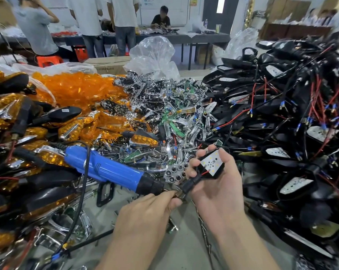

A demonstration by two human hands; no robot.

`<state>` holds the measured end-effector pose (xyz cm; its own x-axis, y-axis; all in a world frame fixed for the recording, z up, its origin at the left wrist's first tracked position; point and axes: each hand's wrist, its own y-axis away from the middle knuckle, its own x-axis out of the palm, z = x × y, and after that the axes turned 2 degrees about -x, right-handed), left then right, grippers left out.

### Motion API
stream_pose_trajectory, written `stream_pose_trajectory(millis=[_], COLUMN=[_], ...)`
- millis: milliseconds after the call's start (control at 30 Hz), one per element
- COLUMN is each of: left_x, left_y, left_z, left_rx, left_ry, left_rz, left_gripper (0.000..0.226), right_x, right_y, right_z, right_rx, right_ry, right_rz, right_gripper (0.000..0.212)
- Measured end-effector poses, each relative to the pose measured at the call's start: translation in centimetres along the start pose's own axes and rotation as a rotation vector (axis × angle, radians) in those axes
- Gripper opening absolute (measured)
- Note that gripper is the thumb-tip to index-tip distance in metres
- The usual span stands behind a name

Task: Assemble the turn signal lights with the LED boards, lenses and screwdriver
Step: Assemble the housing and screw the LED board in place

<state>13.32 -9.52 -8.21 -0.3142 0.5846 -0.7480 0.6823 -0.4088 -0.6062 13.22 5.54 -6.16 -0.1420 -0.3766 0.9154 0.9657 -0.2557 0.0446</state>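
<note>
Housing (191, 183) black plastic | LED board (211, 162) white, wedge-shaped | screwdriver (110, 168) blue, cylindrical

Bright, even indoor light falls from overhead, so the shadow under the blue screwdriver (114, 170) on the bench (184, 246) is soft and short. Beyond the screwdriver the chrome reflectors (164, 106) throw small white glints, and the orange lenses (77, 88) shine with patchy glare. Far behind it a tall window strip (221, 4) is blown out to white. Just right of its tip the left hand (145, 211) and right hand (219, 184) are sharp, and the white LED board (211, 162) is close to overexposed. The wide-angle view bends lines outward — the black housings (301, 94) well right of the screwdriver stretch and smear toward the edge, and the people (123, 16) far behind it are soft.
</note>
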Motion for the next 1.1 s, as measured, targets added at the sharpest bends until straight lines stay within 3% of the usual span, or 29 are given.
stream_pose_trajectory(millis=[400, 533, 833, 967, 1100], left_x=[-0.3, -0.4, -0.7, -1.7, -2.3], left_y=[-0.1, -0.1, 0.1, 0.2, -0.7], left_z=[-0.3, -0.3, -0.5, -0.6, 0.2], left_rx=[-0.002, 0.001, -0.038, -0.157, -0.18], left_ry=[-0.053, -0.052, -0.011, 0.099, 0.109], left_rz=[0.024, 0.032, 0.068, 0.153, 0.084], left_gripper=[0.036, 0.021, 0.039, 0.043, 0.041], right_x=[0.2, 0.3, 0.1, -0.3, -0.7], right_y=[0.1, 0.1, 0.0, -0.6, -1.0], right_z=[-0.1, -0.3, -0.4, -0.1, 0.2], right_rx=[-0.016, -0.011, -0.014, -0.046, -0.062], right_ry=[0.04, 0.046, 0.039, 0.053, 0.025], right_rz=[-0.005, -0.015, -0.034, -0.063, -0.095], right_gripper=[0.011, 0.018, 0.015, 0.013, 0.017])
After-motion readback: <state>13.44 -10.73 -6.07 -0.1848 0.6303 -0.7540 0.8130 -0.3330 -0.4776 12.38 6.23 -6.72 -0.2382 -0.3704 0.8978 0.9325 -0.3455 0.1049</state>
